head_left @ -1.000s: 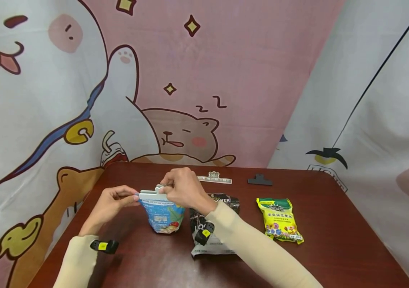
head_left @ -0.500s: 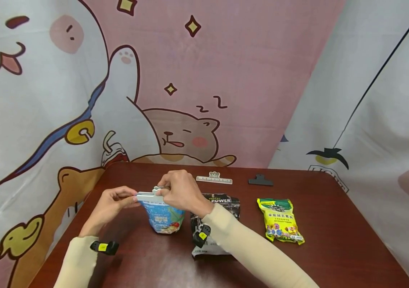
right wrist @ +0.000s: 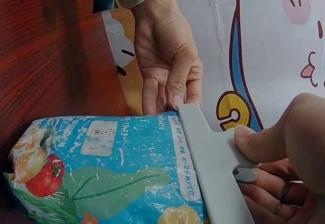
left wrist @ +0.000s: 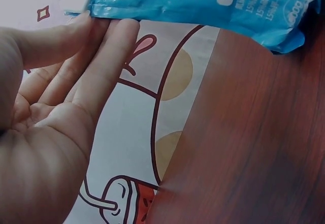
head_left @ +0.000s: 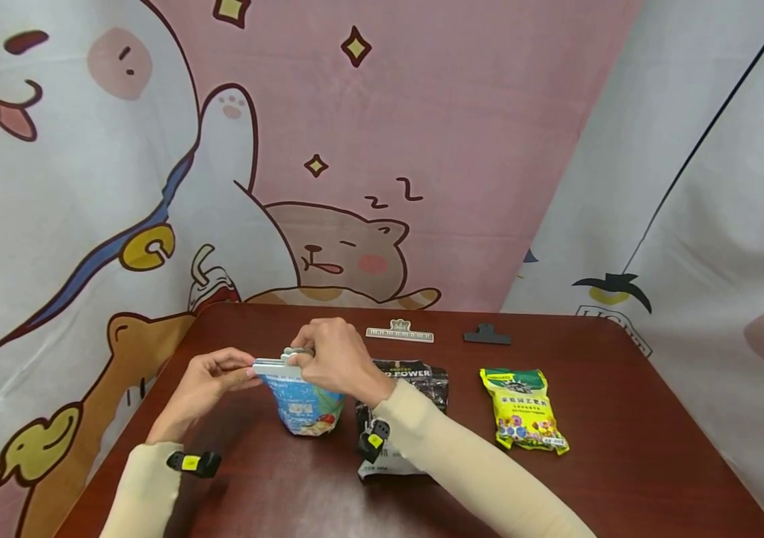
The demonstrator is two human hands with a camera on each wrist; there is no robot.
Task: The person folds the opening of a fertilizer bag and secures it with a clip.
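Observation:
A blue bag (head_left: pixel 308 407) with vegetable pictures stands upright on the table, left of centre. Across its top edge lies a pale grey, wide-jawed clip (right wrist: pixel 208 158). My right hand (head_left: pixel 336 357) pinches the clip's handles between thumb and fingers. At the bag's left top corner, my left hand (head_left: pixel 212 382) pinches the edge with thumb and fingertips, right beside the clip's end. The left wrist view shows those fingertips on the rim of the blue plastic, with the other fingers behind. My right forearm passes over a black and silver bag (head_left: pixel 416 377), covering part of it.
A yellow and green bag (head_left: pixel 523 411) lies to the right on the dark red wooden table (head_left: pixel 624 448). Near the back edge are a white ruler-patterned clip (head_left: pixel 400 332) and a black clip (head_left: pixel 487 335). A cartoon-printed cloth (head_left: pixel 463 149) hangs behind the table.
My right hand and the grey clip have shifted slightly left along the bag's top, toward my left fingertips. My left hand has stayed almost in place.

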